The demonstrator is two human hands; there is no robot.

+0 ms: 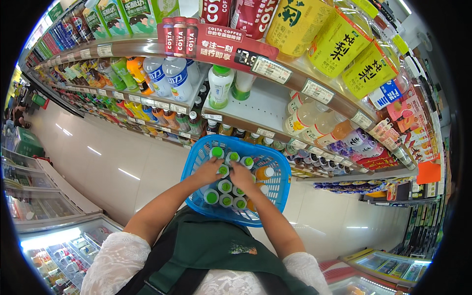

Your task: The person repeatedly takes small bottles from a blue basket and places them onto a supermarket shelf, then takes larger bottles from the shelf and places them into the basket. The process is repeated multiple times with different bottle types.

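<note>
A blue plastic basket (284, 184) stands before me, against the lower front of a drinks shelf. Several bottles with green caps (211, 196) fill its left and middle part, and bottles of orange drink with white caps (264, 172) stand along its right side. Both hands reach down into it. My left hand (210, 170) has its fingertips at the green-capped bottles near the back left. Close beside it, my right hand (241, 177) touches green-capped bottles in the middle. Whether either hand grips a bottle is hidden. On the shelf above, a green-capped bottle (221, 87) stands beside another green and white one (242, 84).
The drinks shelf (258, 114) curves across the front with price tags along its edges. Large yellow-labelled bottles (341, 44) stand on the upper level. Glass-topped freezers (62, 254) are behind me on the left, and another (391, 265) is at the right.
</note>
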